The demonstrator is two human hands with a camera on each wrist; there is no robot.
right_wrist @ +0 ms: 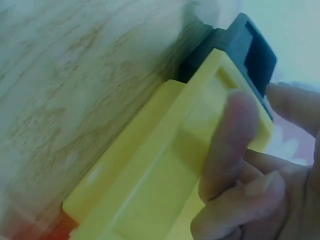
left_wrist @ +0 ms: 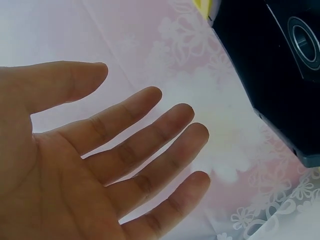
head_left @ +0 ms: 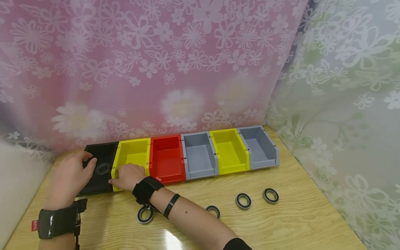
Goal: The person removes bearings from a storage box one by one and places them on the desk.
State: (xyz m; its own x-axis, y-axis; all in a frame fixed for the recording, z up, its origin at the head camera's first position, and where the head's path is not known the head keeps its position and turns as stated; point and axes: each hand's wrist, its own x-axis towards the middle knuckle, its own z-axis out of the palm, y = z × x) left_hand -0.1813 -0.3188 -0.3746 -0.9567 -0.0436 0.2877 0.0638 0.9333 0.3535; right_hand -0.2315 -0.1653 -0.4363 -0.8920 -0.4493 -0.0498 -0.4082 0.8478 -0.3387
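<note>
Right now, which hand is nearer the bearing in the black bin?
Left. The left hand rests at the black bin, beside the bearing; the right hand touches the neighbouring yellow bin.

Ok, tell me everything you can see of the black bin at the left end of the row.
The black bin looks like moulded plastic, open-topped with a low front. It sits upright on the wooden table, leftmost in the row, flush against the yellow bin. One bearing ring lies flat inside. The left hand rests on its left edge, fingers straight.
</note>
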